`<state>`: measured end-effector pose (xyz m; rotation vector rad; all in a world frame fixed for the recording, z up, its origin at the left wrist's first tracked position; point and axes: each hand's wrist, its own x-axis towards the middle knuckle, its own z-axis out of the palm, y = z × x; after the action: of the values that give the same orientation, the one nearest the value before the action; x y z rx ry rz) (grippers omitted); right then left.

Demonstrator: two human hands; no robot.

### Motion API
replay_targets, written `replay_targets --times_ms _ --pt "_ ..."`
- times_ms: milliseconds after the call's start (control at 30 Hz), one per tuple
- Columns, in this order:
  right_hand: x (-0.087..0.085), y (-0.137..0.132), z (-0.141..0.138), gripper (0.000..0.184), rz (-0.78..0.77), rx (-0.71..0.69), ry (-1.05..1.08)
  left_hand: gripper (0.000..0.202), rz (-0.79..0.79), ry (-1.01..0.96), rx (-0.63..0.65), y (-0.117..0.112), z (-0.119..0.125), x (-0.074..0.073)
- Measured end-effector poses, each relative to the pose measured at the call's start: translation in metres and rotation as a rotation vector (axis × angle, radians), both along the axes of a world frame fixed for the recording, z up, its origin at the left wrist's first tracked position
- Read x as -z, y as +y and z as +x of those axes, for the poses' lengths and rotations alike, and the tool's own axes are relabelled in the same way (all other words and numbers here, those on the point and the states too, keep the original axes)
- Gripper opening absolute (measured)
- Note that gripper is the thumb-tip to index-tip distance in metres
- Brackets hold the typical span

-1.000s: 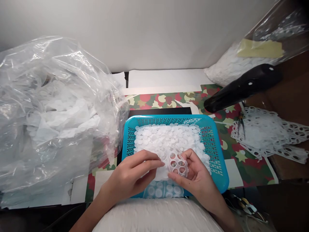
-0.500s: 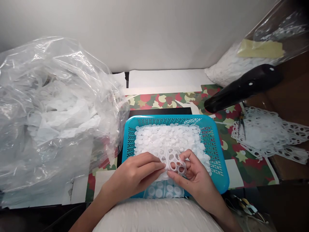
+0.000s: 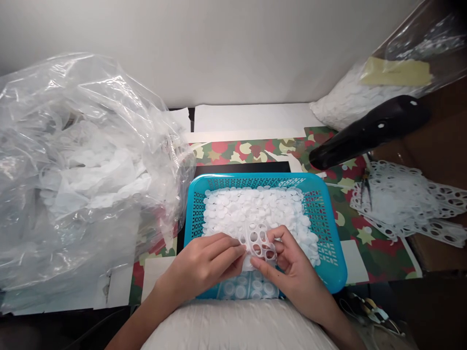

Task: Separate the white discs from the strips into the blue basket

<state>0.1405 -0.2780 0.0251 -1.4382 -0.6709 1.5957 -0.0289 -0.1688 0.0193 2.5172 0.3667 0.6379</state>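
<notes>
A punched white strip (image 3: 260, 242), seemingly thin plastic film, light and soft, sits over the near side of a blue plastic basket (image 3: 255, 181), above a heap of white discs (image 3: 251, 209). It should bend easily, so the solid webbing between its round holes looks the best place to take hold. The right hand (image 3: 292, 267) curls upward, its grip clamped on the strip between thumb and fingers. The left hand (image 3: 202, 265) lies nearly flat, fingers together, tips at the strip's left side; I cannot tell whether it pinches. Tweezers (image 3: 366, 192) rest on punched sheets (image 3: 408, 199) toward the right edge of the bench (image 3: 379, 257).
</notes>
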Motion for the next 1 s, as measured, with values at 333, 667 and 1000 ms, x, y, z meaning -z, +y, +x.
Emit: replay_targets --times_ms 333,667,1000 --pt "-0.0089 0.0059 0.0 0.025 -0.005 0.008 0.119 0.014 -0.255 -0.189 -0.224 -0.0012 -0.0007 -0.0032" --pt "-0.0104 0.0045 -0.0001 0.026 -0.032 0.01 0.07 0.012 -0.299 -0.165 -0.196 -0.0006 -0.0009 -0.0025" --pt "-0.0091 0.003 -0.0019 0.039 -0.1 0.024 0.067 0.012 -0.427 -0.036 -0.22 -0.0062 -0.0071 -0.0016"
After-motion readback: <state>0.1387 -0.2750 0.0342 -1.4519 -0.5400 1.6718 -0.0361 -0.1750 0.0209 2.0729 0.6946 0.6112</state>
